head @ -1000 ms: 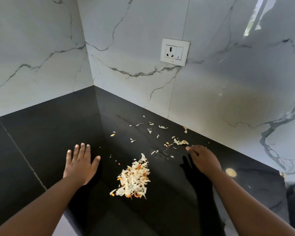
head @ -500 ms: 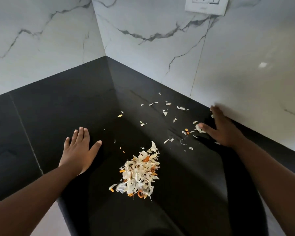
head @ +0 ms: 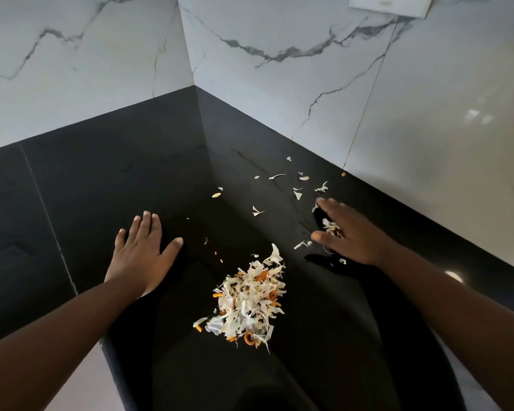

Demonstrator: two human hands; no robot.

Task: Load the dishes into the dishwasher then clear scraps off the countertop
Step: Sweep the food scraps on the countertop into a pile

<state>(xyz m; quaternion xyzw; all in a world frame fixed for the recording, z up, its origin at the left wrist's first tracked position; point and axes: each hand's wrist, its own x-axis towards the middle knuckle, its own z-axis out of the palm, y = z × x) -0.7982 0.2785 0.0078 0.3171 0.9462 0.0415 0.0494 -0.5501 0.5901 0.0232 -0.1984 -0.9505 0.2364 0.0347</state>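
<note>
A heap of pale and orange vegetable scraps (head: 248,301) lies on the black countertop (head: 101,185) near its front edge. Loose bits of peel (head: 298,193) are scattered further back, toward the right wall. My left hand (head: 143,253) rests flat on the counter to the left of the heap, fingers straight and together. My right hand (head: 347,232) lies on the counter behind and to the right of the heap, fingers stretched out, with a small clump of scraps (head: 331,226) between thumb and fingers. No dishes and no dishwasher are in view.
White marble-look walls meet in a corner (head: 193,84) behind the counter. A white wall socket (head: 392,4) sits at the top right edge. The counter's front edge (head: 107,351) runs along the lower left.
My right hand has slid from the wall toward the heap, dragging a clump of scraps along. The left hand has stayed flat. The view has tilted a little further down.
</note>
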